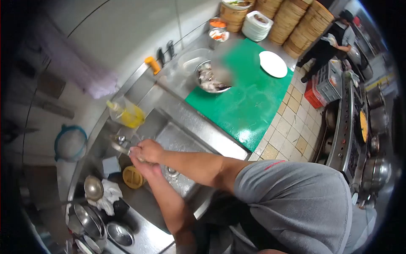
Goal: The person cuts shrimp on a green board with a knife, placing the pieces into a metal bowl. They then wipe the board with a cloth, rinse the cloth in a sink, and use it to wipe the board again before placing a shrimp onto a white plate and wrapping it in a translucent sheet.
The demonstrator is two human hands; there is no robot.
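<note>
Over the steel sink (182,137), beside the curved tap (119,145), my two hands are pressed together. My right hand (150,150) is closed on top, with its fingers curled in. Against its lower side lies my left hand (145,166), its fingers bent and pressed close at the tap's mouth. What is between them, if anything, is hidden. A yellow round object (133,177) is just below my left hand. Near the tap stands a clear container with yellow liquid (130,115).
A green board (249,106) bears a white plate (273,64) and touches a metal bowl of pale food (208,78). Steel bowls (120,233) and a white cloth (111,195) lie at lower left. Bamboo steamers (308,27) stand behind. Another person (338,36) stands at upper right.
</note>
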